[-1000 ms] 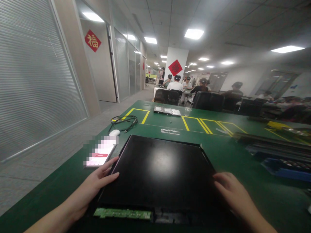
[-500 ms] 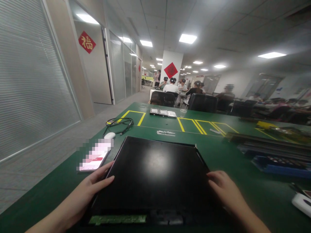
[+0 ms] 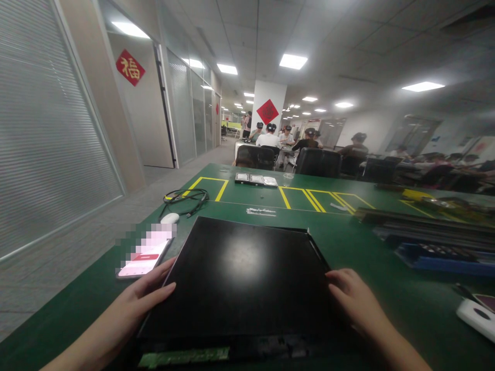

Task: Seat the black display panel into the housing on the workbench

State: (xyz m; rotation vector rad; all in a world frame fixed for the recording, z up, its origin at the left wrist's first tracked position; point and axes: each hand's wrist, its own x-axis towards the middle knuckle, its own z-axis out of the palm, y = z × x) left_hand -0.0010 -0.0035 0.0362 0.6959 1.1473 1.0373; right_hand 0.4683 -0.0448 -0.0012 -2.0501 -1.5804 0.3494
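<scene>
A flat black metal case [image 3: 240,278] lies in front of me on the green table [image 3: 204,206], its smooth top reflecting a ceiling light. Along its near edge runs a green strip [image 3: 183,356]. My left hand [image 3: 149,293] grips the case's left side, with the thumb over the top edge and the fingers along the side. At the right edge, my right hand [image 3: 348,293] holds the case with thumb and fingers close together; some of its fingertips are hidden. Left of the case rests a phone [image 3: 145,257] with a lit, partly pixelated screen.
A white mouse [image 3: 169,219] and coiled black cable [image 3: 185,201] lie at the left. Hard drives [image 3: 256,179] and a clear cup [image 3: 288,176] stand farther back. At the right are a blue tray [image 3: 444,256], dark long parts [image 3: 410,229] and a white device [image 3: 475,314]. People sit beyond.
The whole view has shifted slightly, so the case and table items appear a little farther left. Both hands keep their hold on the case's sides.
</scene>
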